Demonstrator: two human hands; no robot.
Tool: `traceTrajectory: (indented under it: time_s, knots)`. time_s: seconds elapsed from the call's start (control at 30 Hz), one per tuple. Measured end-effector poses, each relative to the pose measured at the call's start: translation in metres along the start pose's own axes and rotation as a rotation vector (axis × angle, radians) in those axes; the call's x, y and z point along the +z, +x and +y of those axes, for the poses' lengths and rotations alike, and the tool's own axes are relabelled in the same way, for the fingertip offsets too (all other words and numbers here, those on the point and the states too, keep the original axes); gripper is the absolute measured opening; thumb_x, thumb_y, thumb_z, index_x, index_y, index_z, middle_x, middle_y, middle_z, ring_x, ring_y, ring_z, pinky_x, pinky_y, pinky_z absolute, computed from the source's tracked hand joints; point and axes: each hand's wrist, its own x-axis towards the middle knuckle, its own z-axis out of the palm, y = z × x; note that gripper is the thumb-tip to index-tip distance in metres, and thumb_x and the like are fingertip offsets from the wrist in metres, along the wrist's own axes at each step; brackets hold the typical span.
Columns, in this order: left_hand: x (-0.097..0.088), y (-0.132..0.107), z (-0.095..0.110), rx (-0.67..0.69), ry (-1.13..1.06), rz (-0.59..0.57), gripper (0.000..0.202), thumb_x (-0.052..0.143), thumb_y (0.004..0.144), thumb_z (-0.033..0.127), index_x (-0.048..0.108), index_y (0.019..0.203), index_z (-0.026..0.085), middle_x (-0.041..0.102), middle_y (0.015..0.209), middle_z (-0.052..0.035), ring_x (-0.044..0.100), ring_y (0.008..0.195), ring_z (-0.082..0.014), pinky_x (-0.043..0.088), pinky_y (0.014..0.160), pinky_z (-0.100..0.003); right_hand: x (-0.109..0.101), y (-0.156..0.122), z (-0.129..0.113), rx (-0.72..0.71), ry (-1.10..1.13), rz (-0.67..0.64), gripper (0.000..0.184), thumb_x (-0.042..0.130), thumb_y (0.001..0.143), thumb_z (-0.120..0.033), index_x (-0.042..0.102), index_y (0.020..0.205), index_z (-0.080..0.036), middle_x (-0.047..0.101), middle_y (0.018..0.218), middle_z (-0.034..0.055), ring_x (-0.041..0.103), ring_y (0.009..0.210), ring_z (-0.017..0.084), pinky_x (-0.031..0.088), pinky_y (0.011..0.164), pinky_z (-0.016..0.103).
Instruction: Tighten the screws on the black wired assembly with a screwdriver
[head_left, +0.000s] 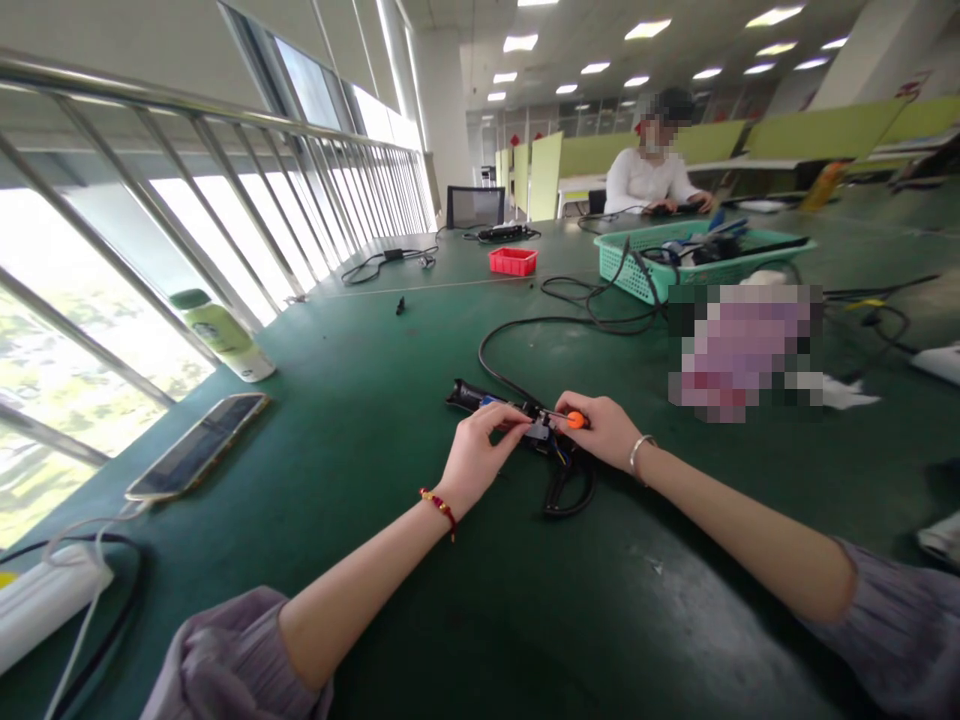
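Observation:
A black pistol-shaped device (559,468) with a cable lies on the green table (375,420), its insides partly exposed. My left hand (476,455) is closed, its fingers pinching the device near the small exposed parts. My right hand (604,430) is closed round a small screwdriver with an orange handle (574,420), whose tip points left into the device. A black cable (517,330) runs from the device's barrel end away across the table.
A phone (199,445) and a bottle (221,335) lie at left by the window railing. A white power strip (45,600) sits at near left. A red tray (513,261) and green basket (660,265) stand farther back. Another person (649,165) sits at the far end.

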Motion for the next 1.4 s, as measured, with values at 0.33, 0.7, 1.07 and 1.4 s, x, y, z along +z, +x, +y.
traceTrajectory:
  time_s: [0.33,0.7,1.07,1.4]
  knots:
    - [0.002,0.0,-0.001,0.007,0.036,-0.03,0.006,0.064,0.081,0.017,0.068,0.085,0.019,0.063,0.086,-0.0028,0.06,0.084,-0.0161,0.051,0.077,-0.03,-0.001,-0.002,-0.003,0.002,-0.028,0.008,0.016,0.052,0.081,-0.037,0.055,0.077,-0.022,0.062,0.064,-0.0004,0.054,0.056,0.014,0.035,0.056,0.025]
    - [0.002,0.001,-0.003,-0.081,0.007,-0.034,0.005,0.061,0.081,0.015,0.064,0.084,0.017,0.062,0.079,-0.0007,0.058,0.072,-0.013,0.049,0.068,-0.026,-0.001,-0.004,-0.004,-0.009,-0.006,0.014,0.016,0.051,0.082,-0.036,0.056,0.078,-0.022,0.063,0.067,0.0001,0.055,0.06,0.014,0.037,0.06,0.025]
    - [-0.042,0.0,-0.006,-0.1,0.028,-0.546,0.025,0.066,0.077,0.024,0.058,0.099,0.018,0.062,0.096,-0.0045,0.059,0.085,-0.0166,0.051,0.077,-0.031,-0.001,-0.003,-0.001,-0.011,0.018,0.005,0.016,0.052,0.082,-0.038,0.055,0.078,-0.022,0.061,0.066,-0.0009,0.052,0.058,0.013,0.037,0.058,0.025]
    - [-0.046,0.005,0.001,-0.062,0.186,-0.656,0.005,0.061,0.082,0.02,0.062,0.079,0.017,0.061,0.085,-0.0019,0.058,0.077,-0.0141,0.048,0.071,-0.026,-0.004,-0.003,0.003,-0.105,0.104,-0.046,0.013,0.052,0.079,-0.033,0.052,0.073,-0.021,0.055,0.061,-0.0026,0.048,0.055,0.011,0.037,0.056,0.024]
